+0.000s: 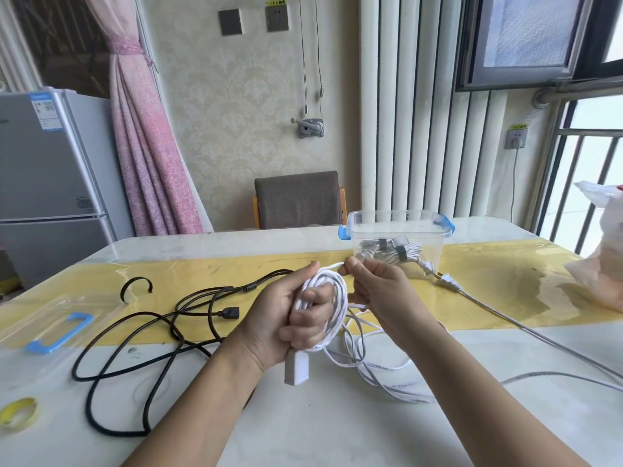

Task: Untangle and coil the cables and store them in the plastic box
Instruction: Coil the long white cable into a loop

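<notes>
Winding the white cable [338, 293] looks to be your step in hand. Your left hand [279, 311] has its fingers curled round a bundle of loops held above the table [303, 419], and your right hand [381, 291] pinches a single strand at the top of that bundle between thumb and fingertips. Expect this cable to be light, soft and a little springy, with a smooth sheath that slides easily, so the loops will probably try to fan open if your left fingers slacken. Grip where all the turns run together through your palm, not on one outer loop. Its white plug [294, 369] hangs below your left hand and is likely the heaviest part, so it may swing and tug. The loose tail [381, 367] lies in crossed bends on the table under your right wrist. Let it run through a light pinch, because a hard pull could tighten those crossings. A thicker black cable [135, 335] sprawls to your left and will likely be stiffer. The plastic box [435, 241] stands open just beyond your hands, with bound coils already inside.
</notes>
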